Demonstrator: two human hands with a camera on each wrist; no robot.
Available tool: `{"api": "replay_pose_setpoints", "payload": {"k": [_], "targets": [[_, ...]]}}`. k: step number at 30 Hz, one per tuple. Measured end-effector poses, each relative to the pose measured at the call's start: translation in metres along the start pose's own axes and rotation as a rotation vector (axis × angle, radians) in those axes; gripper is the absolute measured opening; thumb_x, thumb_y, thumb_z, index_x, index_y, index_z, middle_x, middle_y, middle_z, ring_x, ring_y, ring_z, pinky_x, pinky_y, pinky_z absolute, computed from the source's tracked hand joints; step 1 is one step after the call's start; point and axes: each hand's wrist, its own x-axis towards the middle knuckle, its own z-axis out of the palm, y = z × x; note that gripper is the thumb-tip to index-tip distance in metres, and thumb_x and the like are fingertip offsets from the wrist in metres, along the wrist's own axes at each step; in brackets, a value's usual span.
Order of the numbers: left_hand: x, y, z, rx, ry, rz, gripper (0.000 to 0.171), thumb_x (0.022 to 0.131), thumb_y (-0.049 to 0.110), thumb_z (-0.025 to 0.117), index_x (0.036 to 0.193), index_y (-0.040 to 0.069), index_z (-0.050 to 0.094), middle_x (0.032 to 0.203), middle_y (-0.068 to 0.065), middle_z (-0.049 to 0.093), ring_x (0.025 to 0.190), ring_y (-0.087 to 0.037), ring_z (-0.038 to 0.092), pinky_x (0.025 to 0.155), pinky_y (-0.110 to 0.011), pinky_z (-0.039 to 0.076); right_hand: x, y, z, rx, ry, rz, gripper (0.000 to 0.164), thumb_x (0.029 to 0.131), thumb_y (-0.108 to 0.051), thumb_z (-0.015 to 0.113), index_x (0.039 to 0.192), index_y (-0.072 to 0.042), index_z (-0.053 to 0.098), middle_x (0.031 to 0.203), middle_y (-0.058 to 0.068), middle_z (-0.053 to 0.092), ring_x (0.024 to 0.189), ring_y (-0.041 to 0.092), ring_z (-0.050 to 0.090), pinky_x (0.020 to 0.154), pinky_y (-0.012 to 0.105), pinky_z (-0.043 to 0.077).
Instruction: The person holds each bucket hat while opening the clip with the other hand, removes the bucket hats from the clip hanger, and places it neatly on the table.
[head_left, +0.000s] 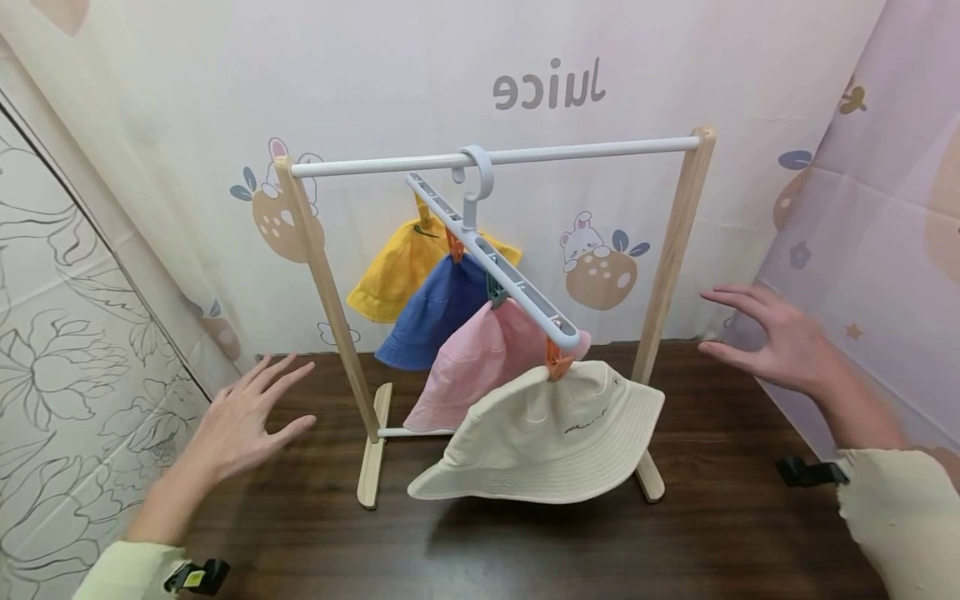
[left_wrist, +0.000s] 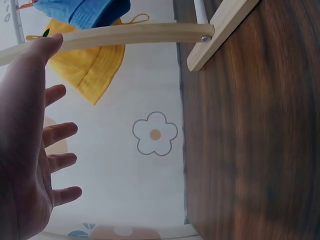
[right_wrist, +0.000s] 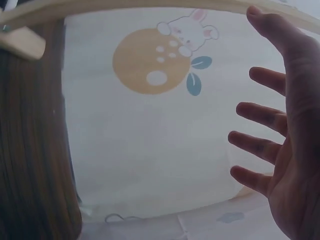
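Note:
A wooden rack [head_left: 678, 242] with a white top rail stands on the table. From its rail hangs a grey-white clip hanger [head_left: 517, 279], its bar slanting toward me. Clipped along it are a yellow hat [head_left: 393, 271], a blue hat [head_left: 431, 312], a pink hat [head_left: 472, 358] and, nearest me, a cream bucket hat [head_left: 540, 442]. My left hand [head_left: 243, 417] is held to the left of the rack, fingers spread, holding nothing. On the right side my right hand [head_left: 772, 337] hovers apart from the rack, also with nothing in it.
The dark wooden table [head_left: 720, 517] lies beneath the rack. A printed curtain [head_left: 420, 75] closes off the back, with further patterned cloth on the right. At the left stands a white panel [head_left: 67, 358] with flower line drawings.

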Motion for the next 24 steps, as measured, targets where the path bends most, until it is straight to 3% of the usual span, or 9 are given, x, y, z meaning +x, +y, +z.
{"api": "replay_pose_setpoints", "payload": {"k": [3,5,7,10,16,24], "targets": [[-0.002,0.004,0.001,-0.029,0.029,-0.004,0.073,0.099,0.053,0.078,0.164,0.029,0.056,0.168,-0.014,0.059,0.154,-0.05,0.053,0.103,-0.081,0.051,-0.002,-0.002,0.002,0.091,0.032,0.019,0.074,0.082,-0.016,0.096,0.152,-0.021,0.071,0.149,0.006,0.07,0.138,-0.008,0.051,0.12,0.041,0.047],[-0.002,0.005,0.001,-0.043,0.056,0.001,0.066,0.098,0.051,0.08,0.157,0.027,0.063,0.159,-0.013,0.066,0.145,-0.047,0.06,0.098,-0.076,0.054,-0.002,-0.003,0.003,0.145,0.063,0.004,0.071,0.082,-0.009,0.095,0.149,-0.019,0.073,0.144,-0.012,0.071,0.132,-0.023,0.045,0.117,0.016,0.041],[-0.002,0.006,0.0,-0.058,0.078,0.004,0.059,0.097,0.049,0.082,0.15,0.025,0.069,0.151,-0.012,0.072,0.135,-0.045,0.067,0.093,-0.072,0.057,-0.002,-0.005,0.004,0.204,0.089,-0.019,0.068,0.082,-0.001,0.093,0.146,-0.012,0.075,0.139,-0.028,0.068,0.131,-0.024,0.049,0.107,-0.002,0.032],[-0.001,0.008,-0.002,-0.082,0.102,0.006,0.051,0.096,0.046,0.084,0.141,0.024,0.075,0.141,-0.012,0.077,0.124,-0.044,0.074,0.088,-0.069,0.061,-0.002,-0.008,0.004,0.303,0.106,-0.046,0.061,0.082,0.011,0.089,0.14,-0.002,0.075,0.135,-0.038,0.067,0.126,-0.019,0.059,0.104,-0.003,0.04],[-0.001,0.012,-0.004,-0.114,0.151,0.032,0.044,0.091,0.04,0.088,0.132,0.026,0.079,0.129,-0.007,0.083,0.115,-0.041,0.079,0.081,-0.063,0.064,-0.002,-0.014,0.004,0.451,0.086,-0.075,0.054,0.084,0.022,0.08,0.136,0.008,0.073,0.131,-0.025,0.078,0.119,-0.01,0.073,0.101,0.003,0.053],[0.001,0.02,0.0,-0.169,0.192,0.065,0.044,0.089,0.032,0.091,0.131,0.027,0.08,0.121,0.001,0.086,0.109,-0.031,0.081,0.083,-0.056,0.063,-0.003,-0.019,0.001,0.492,0.047,-0.074,0.053,0.088,0.024,0.075,0.139,0.01,0.071,0.127,-0.019,0.081,0.114,-0.008,0.077,0.098,0.007,0.058]]}}
